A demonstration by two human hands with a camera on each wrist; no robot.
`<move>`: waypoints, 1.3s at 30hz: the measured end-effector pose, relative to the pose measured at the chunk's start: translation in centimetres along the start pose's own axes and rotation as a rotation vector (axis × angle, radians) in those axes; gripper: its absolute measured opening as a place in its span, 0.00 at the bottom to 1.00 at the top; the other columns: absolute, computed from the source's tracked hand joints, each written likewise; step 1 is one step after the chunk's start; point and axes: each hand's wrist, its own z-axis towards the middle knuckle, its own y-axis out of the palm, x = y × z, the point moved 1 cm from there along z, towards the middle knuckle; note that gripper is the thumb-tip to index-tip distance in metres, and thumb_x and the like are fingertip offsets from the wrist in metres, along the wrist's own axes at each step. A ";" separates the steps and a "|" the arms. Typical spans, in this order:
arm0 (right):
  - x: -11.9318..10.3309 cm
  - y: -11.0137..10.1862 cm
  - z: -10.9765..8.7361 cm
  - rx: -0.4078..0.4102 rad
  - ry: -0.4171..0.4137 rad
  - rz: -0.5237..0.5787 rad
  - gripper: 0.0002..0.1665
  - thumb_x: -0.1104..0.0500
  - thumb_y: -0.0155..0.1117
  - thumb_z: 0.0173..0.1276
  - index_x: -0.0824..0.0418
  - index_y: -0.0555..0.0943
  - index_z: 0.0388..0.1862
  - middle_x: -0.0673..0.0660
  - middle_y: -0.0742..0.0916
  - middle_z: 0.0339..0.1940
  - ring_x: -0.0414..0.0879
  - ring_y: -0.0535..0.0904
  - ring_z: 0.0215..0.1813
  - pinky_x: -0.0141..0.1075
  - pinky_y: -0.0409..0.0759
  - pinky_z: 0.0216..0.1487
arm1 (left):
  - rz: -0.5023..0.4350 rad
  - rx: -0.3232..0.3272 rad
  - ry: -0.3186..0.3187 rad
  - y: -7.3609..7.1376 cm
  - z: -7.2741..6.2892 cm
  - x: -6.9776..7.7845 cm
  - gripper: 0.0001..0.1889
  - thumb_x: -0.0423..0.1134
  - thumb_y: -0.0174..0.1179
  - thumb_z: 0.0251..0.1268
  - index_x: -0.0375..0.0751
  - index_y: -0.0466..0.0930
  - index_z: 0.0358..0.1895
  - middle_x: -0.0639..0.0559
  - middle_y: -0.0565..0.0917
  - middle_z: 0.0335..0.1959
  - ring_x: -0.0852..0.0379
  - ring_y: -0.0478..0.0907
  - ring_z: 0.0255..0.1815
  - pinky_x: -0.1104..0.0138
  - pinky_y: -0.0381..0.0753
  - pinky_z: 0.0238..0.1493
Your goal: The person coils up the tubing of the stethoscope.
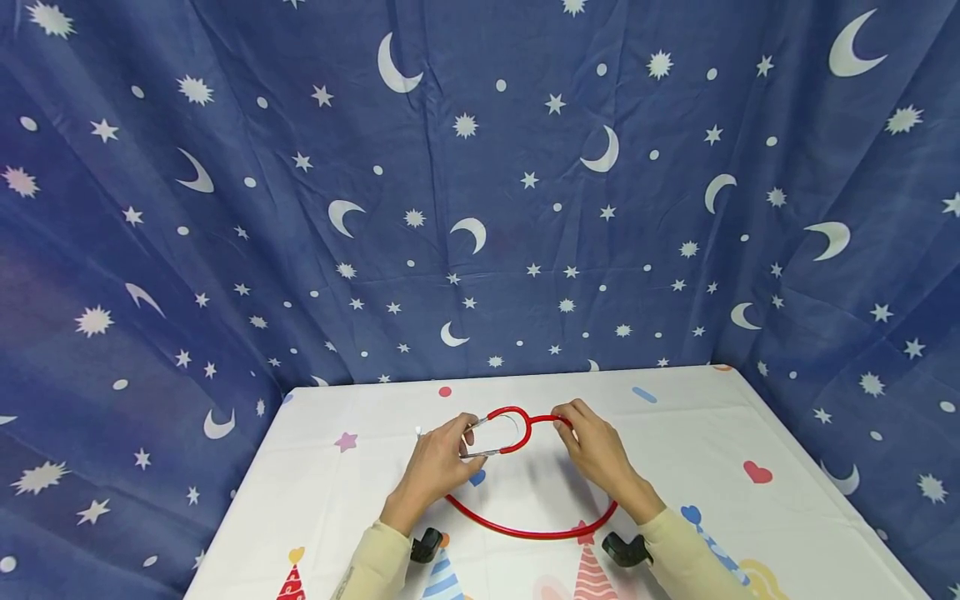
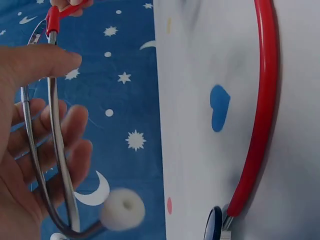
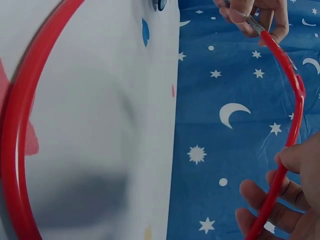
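A stethoscope with red tubing is held up between both hands over the table. My left hand holds its two metal ear tubes, the thumb across one and the fingers behind them. A white ear tip sticks out below that hand in the left wrist view. My right hand pinches the red tube between thumb and fingers, just right of the fork. The rest of the tubing curves down in a loop near the tabletop. At its end the chest piece shows only partly, at the bottom of the left wrist view.
A white cloth printed with party hats, hearts and stars covers the table. Behind and at both sides hangs a blue curtain with moons and stars. Dark wrist cameras sit on both forearms, close to the tubing loop.
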 end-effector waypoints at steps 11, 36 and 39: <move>0.1 -0.5 -0.5 -0.008 0.027 0.125 0.08 0.60 0.67 0.68 0.54 0.82 0.45 0.47 0.83 0.37 0.38 0.75 0.34 0.33 0.78 0.36 | -0.195 -0.046 -0.022 -0.6 -0.8 0.6 0.28 0.44 0.76 0.50 0.50 0.76 0.55 0.61 0.78 0.30 0.71 0.69 0.24 0.76 0.70 0.24; 0.9 -7.1 -1.1 -0.175 0.150 0.667 0.13 0.58 0.59 0.74 0.58 0.78 0.54 0.53 0.75 0.26 0.39 0.69 0.24 0.31 0.72 0.23 | -0.152 0.058 0.015 -2.9 -1.2 0.3 0.31 0.40 0.75 0.52 0.48 0.75 0.62 0.58 0.80 0.39 0.67 0.72 0.28 0.77 0.72 0.27; 0.2 -7.9 -0.8 -0.122 0.053 0.583 0.11 0.61 0.60 0.72 0.58 0.80 0.52 0.51 0.76 0.26 0.39 0.70 0.25 0.31 0.71 0.24 | -0.140 0.057 0.048 -3.1 -1.2 0.3 0.31 0.41 0.75 0.51 0.48 0.75 0.62 0.58 0.80 0.38 0.68 0.72 0.28 0.77 0.72 0.26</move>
